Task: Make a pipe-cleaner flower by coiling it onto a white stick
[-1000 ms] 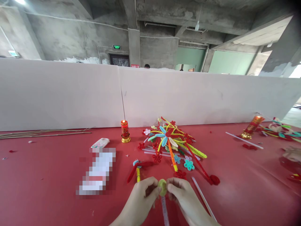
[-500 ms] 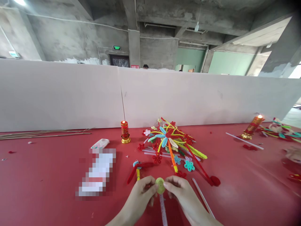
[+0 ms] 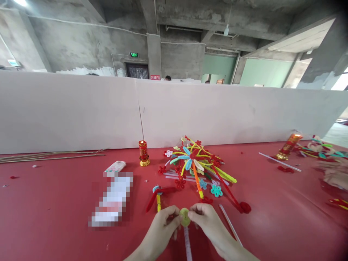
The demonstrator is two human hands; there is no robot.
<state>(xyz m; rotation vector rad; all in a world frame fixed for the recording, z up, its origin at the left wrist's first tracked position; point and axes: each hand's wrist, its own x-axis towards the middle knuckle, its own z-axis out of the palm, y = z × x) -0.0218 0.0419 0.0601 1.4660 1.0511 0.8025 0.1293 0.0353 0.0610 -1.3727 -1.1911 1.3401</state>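
Between both hands is a small yellow-green coiled disc, with a pale lilac fuzzy stem running down from below it toward me. My left hand pinches the disc's left edge with thumb and fingertips. On the opposite edge, my right hand has its thumb and index finger closed. Just beyond the left hand lies a red and yellow pipe-cleaner piece with a light blue top. Farther off rests a pile of colourful pipe-cleaner flowers in red, yellow, blue and orange.
A lit red candle ornament stands by the white partition; another red candle leans at the right. Thin sticks lie far left, near a white packet. A pale straw lies beside my right hand on the red table.
The view has shifted very slightly. Both hands keep their pinch on the disc, which has turned a little between the fingertips.
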